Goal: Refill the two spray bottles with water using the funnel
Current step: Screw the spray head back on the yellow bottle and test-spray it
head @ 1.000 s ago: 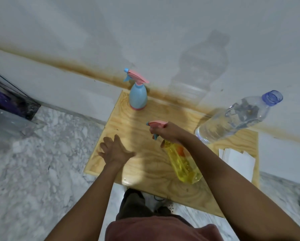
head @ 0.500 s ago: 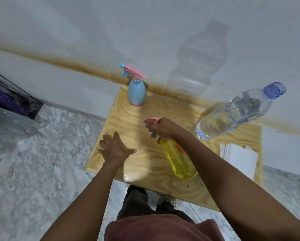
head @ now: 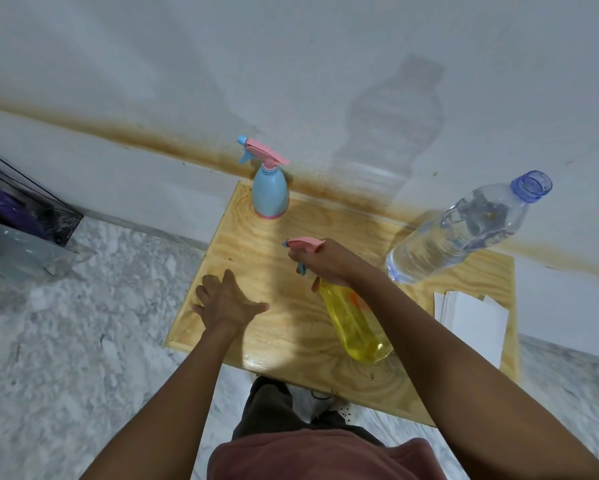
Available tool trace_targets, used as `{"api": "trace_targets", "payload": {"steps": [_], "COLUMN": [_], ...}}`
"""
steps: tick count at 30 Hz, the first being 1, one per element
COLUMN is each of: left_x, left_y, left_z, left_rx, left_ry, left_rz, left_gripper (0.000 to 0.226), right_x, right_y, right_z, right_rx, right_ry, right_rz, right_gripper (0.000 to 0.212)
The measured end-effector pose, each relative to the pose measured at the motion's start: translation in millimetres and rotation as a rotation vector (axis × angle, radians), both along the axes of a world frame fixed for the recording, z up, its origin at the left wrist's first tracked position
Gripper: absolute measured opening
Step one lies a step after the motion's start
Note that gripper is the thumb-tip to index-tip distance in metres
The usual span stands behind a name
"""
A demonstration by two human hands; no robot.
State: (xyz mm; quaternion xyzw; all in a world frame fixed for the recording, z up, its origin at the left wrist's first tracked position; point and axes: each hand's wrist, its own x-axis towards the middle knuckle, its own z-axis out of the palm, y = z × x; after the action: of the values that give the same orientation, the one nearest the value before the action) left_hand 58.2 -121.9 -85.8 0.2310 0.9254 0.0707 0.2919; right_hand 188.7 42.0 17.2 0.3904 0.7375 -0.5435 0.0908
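A yellow spray bottle (head: 357,327) with a pink trigger head stands on the wooden board (head: 291,344). My right hand (head: 326,263) grips its head and neck. My left hand (head: 227,303) hovers over the board's left part, fingers spread, holding nothing. A blue spray bottle (head: 269,194) with a pink and blue head stands at the board's far edge by the wall. A large clear water bottle (head: 464,230) without a cap stands at the board's far right. No funnel is in view.
White paper sheets (head: 471,323) lie on the board's right side. The board sits over a marble floor (head: 83,323), against a stained white wall. A dark glass-sided box (head: 17,206) stands at the left. My legs and a shoe (head: 312,400) show below the board.
Both hands stay in nearly the same place; my left hand's fingers have spread slightly. The view shifted a little.
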Motion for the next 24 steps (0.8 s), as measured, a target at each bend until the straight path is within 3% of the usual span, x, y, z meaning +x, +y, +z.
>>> {"api": "trace_targets", "payload": {"steps": [4, 7, 10, 17, 21, 24], "left_x": [7, 17, 36, 62, 49, 34], "left_y": [3, 5, 9, 42, 63, 84], "left_z": [24, 47, 72, 84, 81, 75], "left_rx": [0.134, 0.341, 0.538, 0.758, 0.818, 0.842], "left_ry": [-0.03, -0.332, -0.506, -0.461, -0.409, -0.376], "left_rz": [-0.076, -0.325, -0.443, -0.297, -0.237, -0.235], "left_gripper": [0.101, 0.124, 0.109, 0.097, 0.092, 0.083], "right_x": [8, 18, 26, 25, 28, 24], "right_y": [-8, -14, -18, -15, -5, 6], "right_z": [21, 41, 57, 74, 58, 46], "right_rx": [0.012, 0.048, 0.111, 0.277, 0.351, 0.373], "right_ry": [0.229, 0.404, 0.529, 0.617, 0.525, 0.498], "right_rz": [-0.072, -0.173, -0.246, -0.309, -0.402, -0.492], "right_gripper": [0.023, 0.017, 0.015, 0.019, 0.046, 0.035]}}
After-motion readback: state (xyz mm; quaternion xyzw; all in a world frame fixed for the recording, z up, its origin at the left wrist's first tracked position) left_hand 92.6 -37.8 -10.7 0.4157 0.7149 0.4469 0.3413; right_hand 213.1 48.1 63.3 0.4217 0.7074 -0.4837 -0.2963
